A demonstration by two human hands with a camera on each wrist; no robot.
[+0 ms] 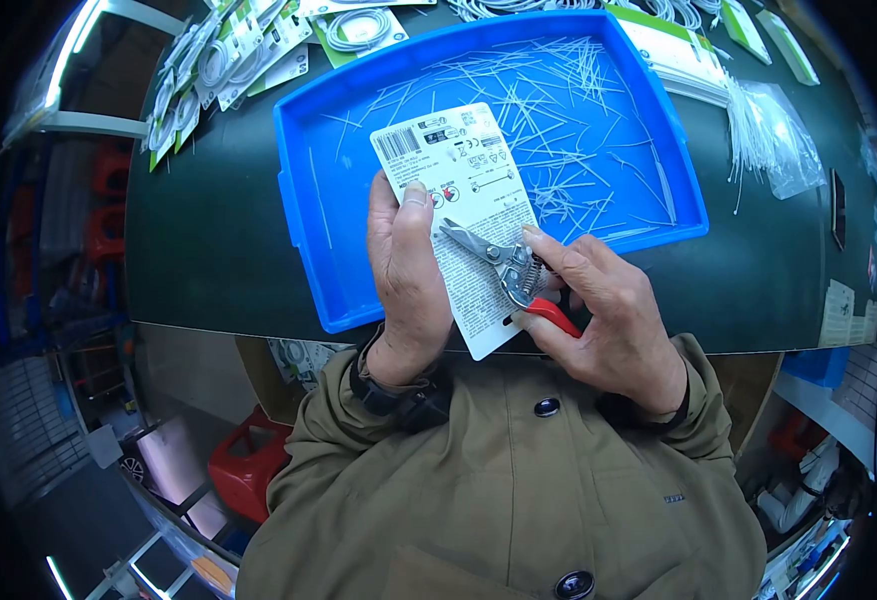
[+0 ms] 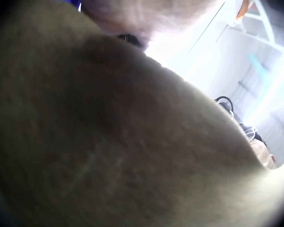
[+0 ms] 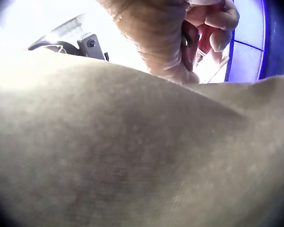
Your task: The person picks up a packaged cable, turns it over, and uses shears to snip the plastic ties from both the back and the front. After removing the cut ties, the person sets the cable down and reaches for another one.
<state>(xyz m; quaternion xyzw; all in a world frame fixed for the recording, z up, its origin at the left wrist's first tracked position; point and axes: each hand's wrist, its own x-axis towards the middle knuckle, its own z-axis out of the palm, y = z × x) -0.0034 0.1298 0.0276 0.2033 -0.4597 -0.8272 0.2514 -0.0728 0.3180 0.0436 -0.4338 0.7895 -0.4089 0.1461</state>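
In the head view a white printed card (image 1: 488,290) tilts over the near side of a blue tray (image 1: 303,240). The left hand (image 1: 410,275) grips its left edge, thumb on the printed face. Red-handled cutters (image 1: 493,252) lie across the card, blades toward the left thumb. The right hand (image 1: 608,315) holds them by the handles; its fingertips touch the card's right edge. In the right wrist view the right hand (image 3: 156,38) curls round the red handle (image 3: 190,47). The left wrist view shows mostly sleeve and part of the left hand (image 2: 146,14).
Thin white strips (image 1: 558,150) are scattered inside the tray. Packaged cables (image 1: 248,50) lie at the back left of the dark table (image 1: 198,260). A bundle of white ties (image 1: 748,130) and a clear plastic bag (image 1: 786,150) sit at the right. A red stool (image 1: 248,465) stands below left.
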